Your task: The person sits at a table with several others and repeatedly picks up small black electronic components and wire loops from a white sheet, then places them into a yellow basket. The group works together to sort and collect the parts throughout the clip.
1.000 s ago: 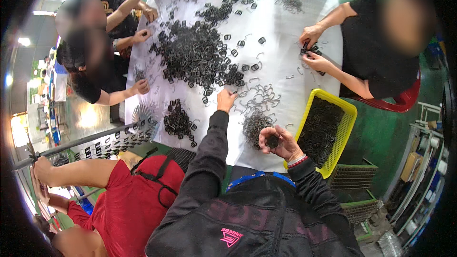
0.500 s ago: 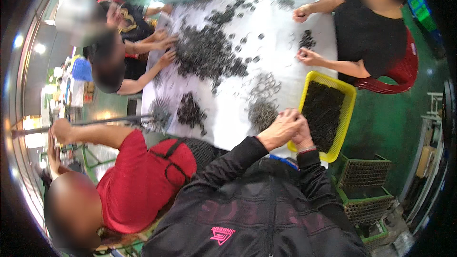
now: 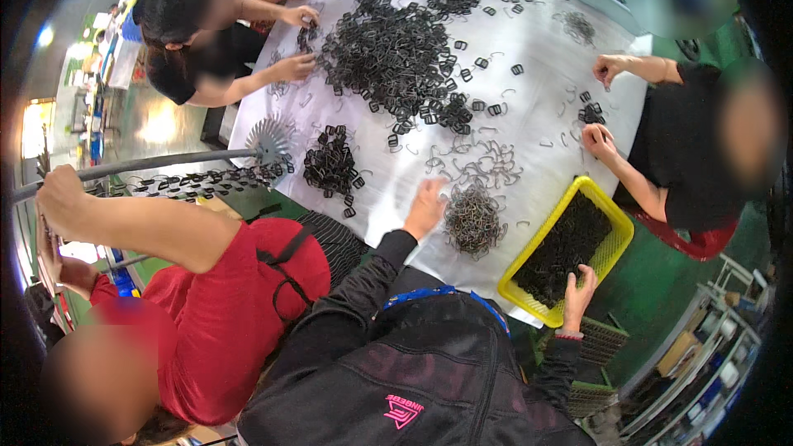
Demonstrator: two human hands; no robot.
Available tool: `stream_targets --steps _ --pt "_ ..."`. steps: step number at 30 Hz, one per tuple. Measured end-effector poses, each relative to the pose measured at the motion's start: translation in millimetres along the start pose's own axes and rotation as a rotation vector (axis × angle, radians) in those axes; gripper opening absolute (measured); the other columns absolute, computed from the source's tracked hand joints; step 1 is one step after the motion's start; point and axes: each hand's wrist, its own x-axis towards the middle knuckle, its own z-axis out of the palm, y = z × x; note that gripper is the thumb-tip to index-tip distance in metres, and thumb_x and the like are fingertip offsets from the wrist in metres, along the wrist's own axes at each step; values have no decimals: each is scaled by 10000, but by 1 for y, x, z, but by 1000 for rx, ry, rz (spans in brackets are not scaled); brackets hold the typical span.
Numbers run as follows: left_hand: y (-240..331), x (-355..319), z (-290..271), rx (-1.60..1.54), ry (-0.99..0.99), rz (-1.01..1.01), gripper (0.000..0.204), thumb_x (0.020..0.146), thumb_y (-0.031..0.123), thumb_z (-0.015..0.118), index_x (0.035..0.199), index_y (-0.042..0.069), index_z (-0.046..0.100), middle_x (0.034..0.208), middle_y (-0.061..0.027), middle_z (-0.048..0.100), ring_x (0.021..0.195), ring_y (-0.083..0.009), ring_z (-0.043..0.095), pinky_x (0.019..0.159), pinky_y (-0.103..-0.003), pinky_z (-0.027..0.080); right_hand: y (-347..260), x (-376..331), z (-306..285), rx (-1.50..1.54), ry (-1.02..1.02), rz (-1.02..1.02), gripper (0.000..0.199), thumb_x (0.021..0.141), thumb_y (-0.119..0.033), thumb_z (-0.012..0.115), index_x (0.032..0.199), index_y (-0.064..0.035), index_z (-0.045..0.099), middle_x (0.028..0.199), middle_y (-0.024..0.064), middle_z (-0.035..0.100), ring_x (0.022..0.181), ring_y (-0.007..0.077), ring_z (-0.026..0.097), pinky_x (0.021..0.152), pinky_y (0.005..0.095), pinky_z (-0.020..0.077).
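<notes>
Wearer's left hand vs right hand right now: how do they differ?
The left hand lies on the white table beside the small heap of grey wire clips; the right hand reaches into the yellow plastic basket of dark parts. Left sits farther forward, right nearer the body. Both come from black sleeves.

Yellow tray [image 3: 616,223] at near right, filled with black clips [image 3: 566,249]. White table [image 3: 545,99] strewn with black and grey clips, the far heap [image 3: 388,45] black. Near sleeves [image 3: 363,297] black; left neighbour's shirt [image 3: 239,322] red; right neighbour's shirt [image 3: 690,149] black. Floor [image 3: 661,281] green.
</notes>
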Motion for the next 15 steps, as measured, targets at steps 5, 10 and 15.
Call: stream_targets --steps 5,10,15 --pt "-76 68 -7 91 271 -174 575 716 -69 559 1263 68 443 1055 -207 449 955 -369 503 823 -423 441 -89 78 48 303 -284 34 425 791 19 564 1209 -48 527 1140 140 536 1141 328 474 989 389 367" --pt "-53 85 47 222 278 -8 648 694 -61 511 1320 82 422 1161 -211 452 1103 -377 437 976 -449 355 -169 158 181 -137 -370 -475 746 720 72 502 1413 -135 320 1425 108 361 1310 339 331 1049 455 313" --pt "-6 57 76 68 -105 128 578 676 -83 505 1217 116 545 1158 -138 507 1081 -343 475 978 -440 388 -182 172 238 -351 -440 -536 766 734 50 500 1437 -170 291 1499 20 259 1391 311 204 1095 513 226"
